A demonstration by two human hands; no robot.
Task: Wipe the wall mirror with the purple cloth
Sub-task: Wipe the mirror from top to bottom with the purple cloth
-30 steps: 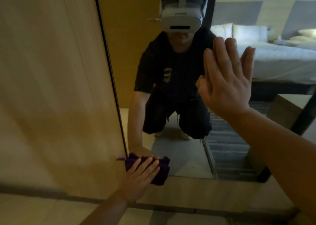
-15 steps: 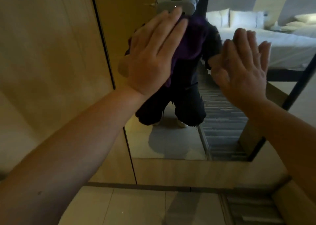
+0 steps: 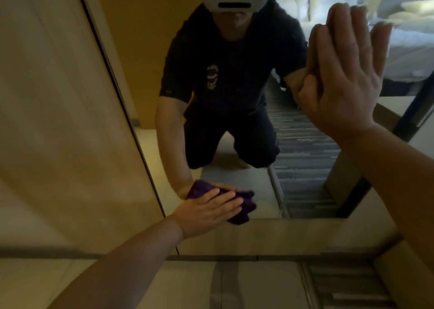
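Down at the bottom left corner of the wall mirror (image 3: 234,186), the left hand (image 3: 206,211) is pressing the purple cloth (image 3: 244,205) flat against the glass. The fingers (image 3: 225,199) are lying spread over the cloth, not curled around it — so the grip is open, and the cloth is being pinned to the mirror by the palm. The cloth is bunched up, and part of it is poking out past the fingertips, just above the mirror's bottom edge. Higher up on the right side, the right hand (image 3: 345,73) is resting flat on the glass with its fingers straight and together, holding nothing — it is open too, and looks like it is propping the person up. In the mirror, the person is kneeling on the floor (image 3: 234,283), and a bed (image 3: 408,50) is showing behind. To do this wipe well, the left hand should be pushing evenly with the whole palm so the cloth is not slipping out. It should be going in long strokes that overlap, right into the corner and along the dark edge beside the wooden panel (image 3: 58,120). The spot under the right hand will likely be needing a wipe as well, since a bare palm can be leaving marks.
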